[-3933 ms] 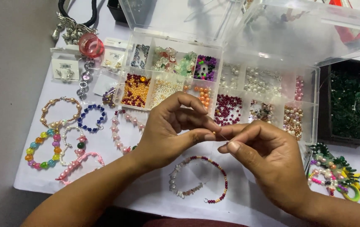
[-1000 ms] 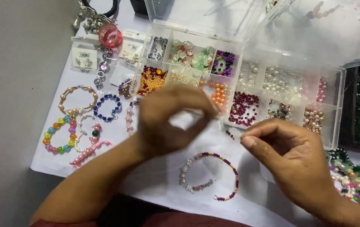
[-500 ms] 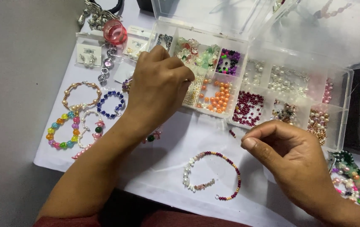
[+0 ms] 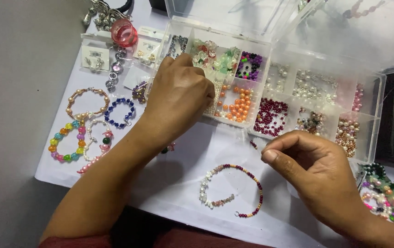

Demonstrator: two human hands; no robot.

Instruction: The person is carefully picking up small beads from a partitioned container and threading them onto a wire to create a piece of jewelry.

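Left hand (image 4: 178,98) reaches forward, curled — right hand (image 4: 318,172) pinched shut.

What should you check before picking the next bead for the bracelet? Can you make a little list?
1. Bead box lid open: ok.
2. Left hand over the box compartments, fingers curled down into one: ok.
3. Which bead the left hand touches: cannot tell, the fingers hide it.
4. Right hand pinched shut, thumb against forefinger: ok; any string in it is too thin to see.
5. Half-strung bracelet lying flat on the white sheet, between the hands: ok.
6. Orange beads stay inside their compartment: ok.
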